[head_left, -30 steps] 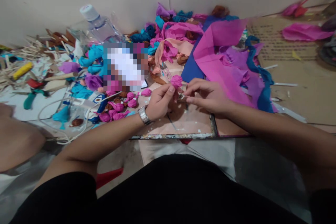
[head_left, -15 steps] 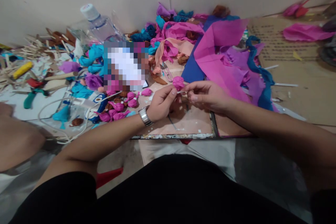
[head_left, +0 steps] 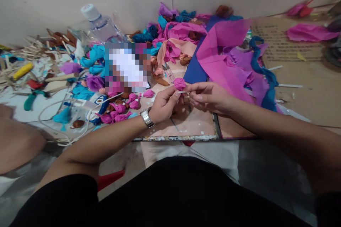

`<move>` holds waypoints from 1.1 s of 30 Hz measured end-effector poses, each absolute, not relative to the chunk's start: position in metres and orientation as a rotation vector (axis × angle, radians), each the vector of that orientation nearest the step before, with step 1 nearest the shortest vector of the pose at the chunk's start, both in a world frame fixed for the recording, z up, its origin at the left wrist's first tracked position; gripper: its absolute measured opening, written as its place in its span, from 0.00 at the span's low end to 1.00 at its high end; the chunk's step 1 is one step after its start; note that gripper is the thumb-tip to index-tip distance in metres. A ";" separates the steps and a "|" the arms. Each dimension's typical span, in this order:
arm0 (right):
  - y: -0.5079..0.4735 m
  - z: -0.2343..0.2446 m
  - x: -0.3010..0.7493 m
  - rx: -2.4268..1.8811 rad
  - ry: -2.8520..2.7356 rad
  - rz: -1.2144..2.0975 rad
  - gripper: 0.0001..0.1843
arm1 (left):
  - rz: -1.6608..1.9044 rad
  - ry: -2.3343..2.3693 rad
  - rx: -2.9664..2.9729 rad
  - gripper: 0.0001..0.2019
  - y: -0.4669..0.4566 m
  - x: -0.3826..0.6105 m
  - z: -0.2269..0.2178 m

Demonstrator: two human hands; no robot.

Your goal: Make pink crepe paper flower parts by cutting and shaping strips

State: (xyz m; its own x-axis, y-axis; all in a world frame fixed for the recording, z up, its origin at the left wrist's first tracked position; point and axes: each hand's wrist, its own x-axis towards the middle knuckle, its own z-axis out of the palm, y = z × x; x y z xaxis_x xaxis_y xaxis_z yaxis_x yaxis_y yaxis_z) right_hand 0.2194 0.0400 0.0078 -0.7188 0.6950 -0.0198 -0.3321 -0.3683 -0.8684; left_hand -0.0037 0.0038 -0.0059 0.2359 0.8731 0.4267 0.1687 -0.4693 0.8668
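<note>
A round pink crepe paper flower (head_left: 179, 84) is pinched at its base by my left hand (head_left: 165, 104), just above the table. From the base a thin white strip (head_left: 183, 92) runs across to my right hand (head_left: 206, 94). The thumb and forefinger of that hand are pressed together on the strip's end. Behind the flower lie small thread snips (head_left: 168, 72). Left of my wrist, several pink crepe paper buds (head_left: 134, 103) with white bands are heaped.
Crumpled crepe paper (head_left: 229, 53) and a blue sheet (head_left: 196, 67) lie behind my right hand. A clear bottle (head_left: 105, 26), a white cable (head_left: 42, 113) and green-handled pliers (head_left: 32, 99) are at left. Cardboard (head_left: 301, 88) covers the right side. Another person's arm (head_left: 18, 142) is at far left.
The flower has shifted slightly left and tilted in my left hand, showing more of the white strip at its base. Both hands stay in nearly the same place.
</note>
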 end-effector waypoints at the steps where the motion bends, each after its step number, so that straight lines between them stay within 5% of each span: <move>1: 0.039 0.008 0.219 -0.520 -1.206 2.109 0.22 | 1.269 0.960 1.826 0.18 0.004 -0.004 -0.006; 33: 0.034 0.017 0.217 -0.427 -1.343 2.038 0.30 | 1.367 1.194 1.902 0.22 0.006 -0.006 0.003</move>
